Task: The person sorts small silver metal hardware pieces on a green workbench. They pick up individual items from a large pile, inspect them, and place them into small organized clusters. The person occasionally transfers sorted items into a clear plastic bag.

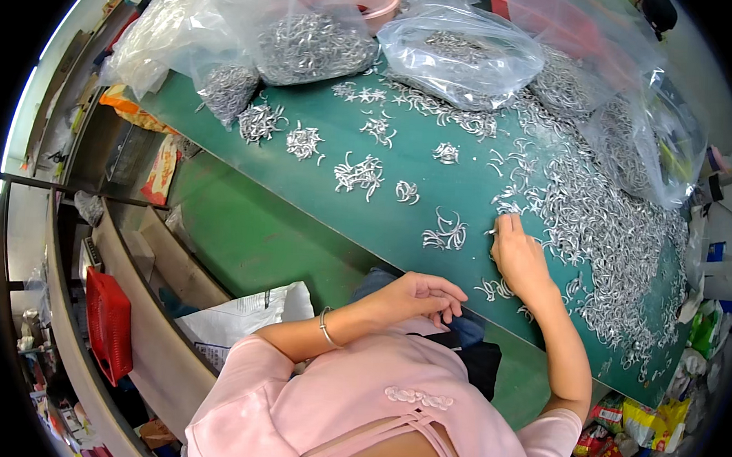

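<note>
A green table (433, 178) carries a big heap of small curved silver metal hooks (603, 231) along its right side. Small separate bunches of hooks (358, 175) lie spread over the middle. My right hand (518, 260) rests palm down at the heap's left edge, its fingertips pinched on a few hooks. One small bunch (446, 232) lies just left of it. My left hand (422, 296), with a silver bracelet on the wrist, hovers over my lap at the table's near edge. Its fingers are curled in, and nothing shows in them.
Clear plastic bags full of hooks (459, 53) crowd the table's far side and right end, with a pink bowl (376, 0) behind. Left of the table are a green floor, a white sack (244, 317), a red crate (107, 323) and shelving. Coloured packets (643, 420) lie at lower right.
</note>
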The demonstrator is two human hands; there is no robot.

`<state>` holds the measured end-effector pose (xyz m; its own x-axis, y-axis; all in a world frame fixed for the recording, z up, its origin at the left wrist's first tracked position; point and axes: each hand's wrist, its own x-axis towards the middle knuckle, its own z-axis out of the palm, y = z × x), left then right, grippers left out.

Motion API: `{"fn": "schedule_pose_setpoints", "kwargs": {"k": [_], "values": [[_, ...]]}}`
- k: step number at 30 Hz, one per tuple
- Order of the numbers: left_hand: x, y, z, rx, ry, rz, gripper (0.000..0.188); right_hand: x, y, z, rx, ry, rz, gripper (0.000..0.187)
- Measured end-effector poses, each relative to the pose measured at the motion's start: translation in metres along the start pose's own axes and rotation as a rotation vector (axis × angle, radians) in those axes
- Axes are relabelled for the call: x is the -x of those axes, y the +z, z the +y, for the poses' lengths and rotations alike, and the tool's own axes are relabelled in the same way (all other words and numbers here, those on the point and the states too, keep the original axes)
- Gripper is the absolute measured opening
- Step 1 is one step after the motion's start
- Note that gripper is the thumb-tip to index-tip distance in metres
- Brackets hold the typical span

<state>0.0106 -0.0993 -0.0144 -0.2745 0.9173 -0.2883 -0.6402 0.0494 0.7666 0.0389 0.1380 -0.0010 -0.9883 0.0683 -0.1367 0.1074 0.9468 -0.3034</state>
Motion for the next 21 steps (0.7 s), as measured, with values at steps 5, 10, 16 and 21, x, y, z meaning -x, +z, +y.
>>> {"fn": "schedule_pose_setpoints", "kwargs": {"k": [5,10,16,21], "values": [[-0.021,0.012,0.006,0.289,-0.033,0.097,0.047,0.002,-0.018,0.022,-0.473,0.0,-0.043,0.015],[-0.064,0.024,0.012,0.667,-0.076,0.188,0.046,0.005,-0.033,0.011,-1.031,0.115,-0.246,0.011],[-0.095,0.005,-0.01,0.68,-0.006,0.172,0.032,0.035,-0.032,-0.032,-0.406,-0.157,0.045,0.026],[-0.083,0.012,-0.01,0.828,-0.014,0.277,0.023,0.04,-0.051,-0.022,-0.536,-0.318,0.177,0.033]]}}
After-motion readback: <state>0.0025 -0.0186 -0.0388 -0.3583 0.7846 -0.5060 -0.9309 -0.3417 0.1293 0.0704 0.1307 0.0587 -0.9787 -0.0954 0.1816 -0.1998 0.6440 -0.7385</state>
